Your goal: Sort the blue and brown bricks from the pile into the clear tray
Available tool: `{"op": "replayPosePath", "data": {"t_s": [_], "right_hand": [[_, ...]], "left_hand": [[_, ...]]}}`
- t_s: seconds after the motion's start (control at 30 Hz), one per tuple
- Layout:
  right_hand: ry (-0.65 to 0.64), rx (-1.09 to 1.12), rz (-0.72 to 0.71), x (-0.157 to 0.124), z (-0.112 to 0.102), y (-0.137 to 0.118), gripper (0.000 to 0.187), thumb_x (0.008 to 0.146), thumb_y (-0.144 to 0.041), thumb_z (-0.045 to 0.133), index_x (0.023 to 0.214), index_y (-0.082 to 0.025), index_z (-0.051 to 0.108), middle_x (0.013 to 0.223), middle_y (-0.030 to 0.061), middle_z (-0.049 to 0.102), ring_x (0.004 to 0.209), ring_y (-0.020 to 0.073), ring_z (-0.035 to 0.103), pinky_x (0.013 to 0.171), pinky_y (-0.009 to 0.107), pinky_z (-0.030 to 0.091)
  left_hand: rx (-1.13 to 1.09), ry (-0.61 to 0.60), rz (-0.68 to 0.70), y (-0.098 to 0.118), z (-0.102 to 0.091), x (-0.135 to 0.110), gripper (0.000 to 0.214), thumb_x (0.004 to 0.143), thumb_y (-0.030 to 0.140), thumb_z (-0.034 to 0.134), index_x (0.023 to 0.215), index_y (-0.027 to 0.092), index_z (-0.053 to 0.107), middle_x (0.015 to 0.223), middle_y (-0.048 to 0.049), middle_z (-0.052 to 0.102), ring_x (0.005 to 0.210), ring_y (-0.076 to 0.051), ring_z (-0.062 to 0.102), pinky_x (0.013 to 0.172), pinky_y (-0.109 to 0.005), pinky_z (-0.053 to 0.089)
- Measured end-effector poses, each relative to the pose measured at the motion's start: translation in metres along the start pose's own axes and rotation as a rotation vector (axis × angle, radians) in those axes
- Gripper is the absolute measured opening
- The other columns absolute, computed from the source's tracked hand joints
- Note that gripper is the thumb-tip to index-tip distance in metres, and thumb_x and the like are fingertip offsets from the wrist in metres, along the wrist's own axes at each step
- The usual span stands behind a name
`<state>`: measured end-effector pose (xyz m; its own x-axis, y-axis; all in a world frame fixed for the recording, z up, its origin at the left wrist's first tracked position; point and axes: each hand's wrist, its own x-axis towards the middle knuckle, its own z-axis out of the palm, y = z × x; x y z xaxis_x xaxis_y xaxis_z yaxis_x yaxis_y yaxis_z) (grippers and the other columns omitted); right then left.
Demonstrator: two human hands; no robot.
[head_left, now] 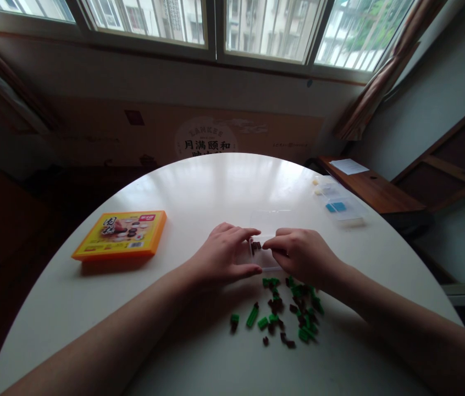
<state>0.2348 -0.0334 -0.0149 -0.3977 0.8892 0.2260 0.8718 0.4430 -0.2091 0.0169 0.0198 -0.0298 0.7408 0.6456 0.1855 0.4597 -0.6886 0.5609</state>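
A small clear plastic box [272,269] lies on the table between my hands, with dark brown building bricks [256,247] at its left end. My left hand [220,254] grips the box's left end, fingers along the far side and thumb along the near side. From the right, my right hand [304,252] reaches over the box, its fingers curled and the index fingertip beside the brown bricks. Whatever its pinch holds is hidden. Loose green bricks [252,315] and brown bricks [287,341] are scattered just nearer to me, several of them joined together.
On the round white table [199,187], a yellow and orange game box [121,234] sits at the left. A clear container [350,221] with blue pieces [335,207] stands near the right edge. Beyond it is a wooden desk [376,190] with a paper sheet [348,166].
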Motion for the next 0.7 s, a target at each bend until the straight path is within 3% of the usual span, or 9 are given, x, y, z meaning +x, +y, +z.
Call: {"op": "replayPosePath", "data": {"t_s": [0.7], "right_hand": [[0.008, -0.015, 0.0, 0.0003, 0.0003, 0.0027, 0.027, 0.084, -0.016, 0.057, 0.097, -0.03, 0.077, 0.08, -0.0014, 0.07, 0.065, 0.0117, 0.059, 0.057, 0.025, 0.035]], "left_hand": [[0.007, 0.002, 0.001, -0.0002, 0.0004, 0.0004, 0.065, 0.074, 0.052, 0.075, 0.129, 0.024, 0.056, 0.116, -0.0082, 0.067, 0.108, -0.029, 0.055, 0.102, -0.045, 0.037]]}}
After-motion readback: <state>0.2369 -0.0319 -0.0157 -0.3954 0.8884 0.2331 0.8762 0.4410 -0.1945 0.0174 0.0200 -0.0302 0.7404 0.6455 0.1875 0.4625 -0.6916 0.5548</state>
